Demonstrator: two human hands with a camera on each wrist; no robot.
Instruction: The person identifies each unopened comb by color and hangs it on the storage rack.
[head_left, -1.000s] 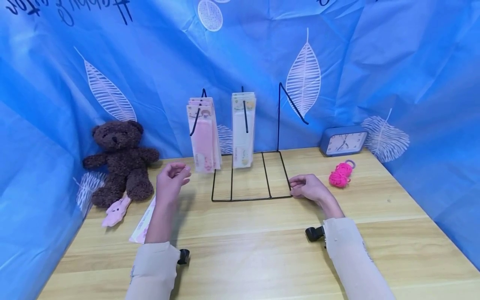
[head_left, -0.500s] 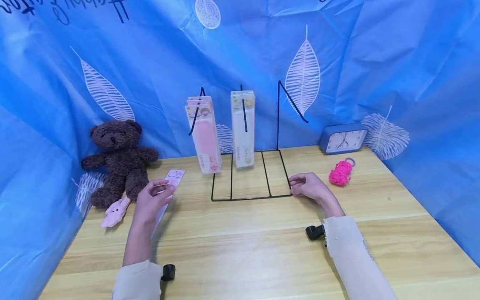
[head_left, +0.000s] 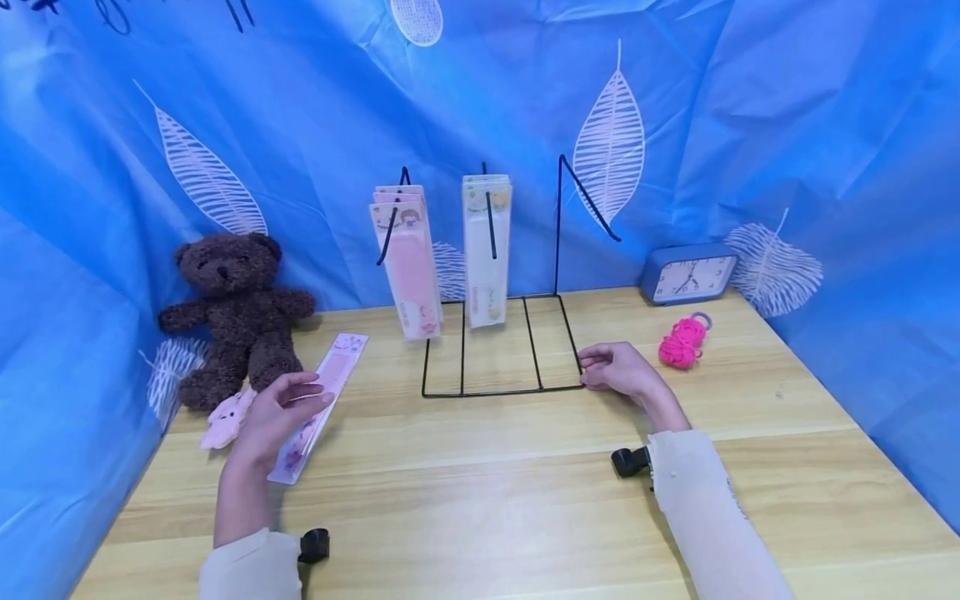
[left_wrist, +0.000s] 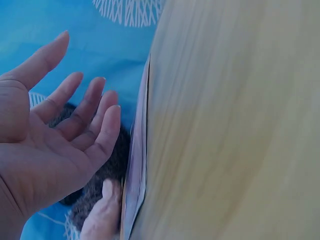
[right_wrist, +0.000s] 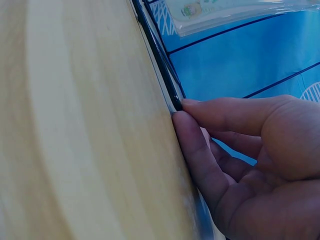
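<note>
My left hand (head_left: pixel 281 417) hovers over a flat pink-and-white packet (head_left: pixel 337 367) lying slantwise on the table at the left. In the left wrist view that hand (left_wrist: pixel 65 130) has its fingers spread and loosely bent, apart from the packet (left_wrist: pixel 139 165). My right hand (head_left: pixel 618 371) pinches the front right corner of a black wire display rack (head_left: pixel 502 393) between thumb and fingertips, as the right wrist view shows at the rack's rod (right_wrist: pixel 165 75). Pink packets (head_left: pixel 411 275) hang on the rack's left hook and white-green packets (head_left: pixel 486 258) on its middle hook. The right hook (head_left: pixel 592 204) carries nothing.
A brown teddy bear (head_left: pixel 236 312) sits at the back left, with a small pink plush toy (head_left: pixel 225 421) at its feet. At the back right stand a blue alarm clock (head_left: pixel 690 275) and a pink yarn bundle (head_left: pixel 681 342). A blue curtain (head_left: pixel 510 83) encloses the table (head_left: pixel 480 500).
My left hand has moved from beside the hanging pink packets, left and down, to over the lying packet. The right hand has stayed at the rack's corner. The view has tipped slightly downward.
</note>
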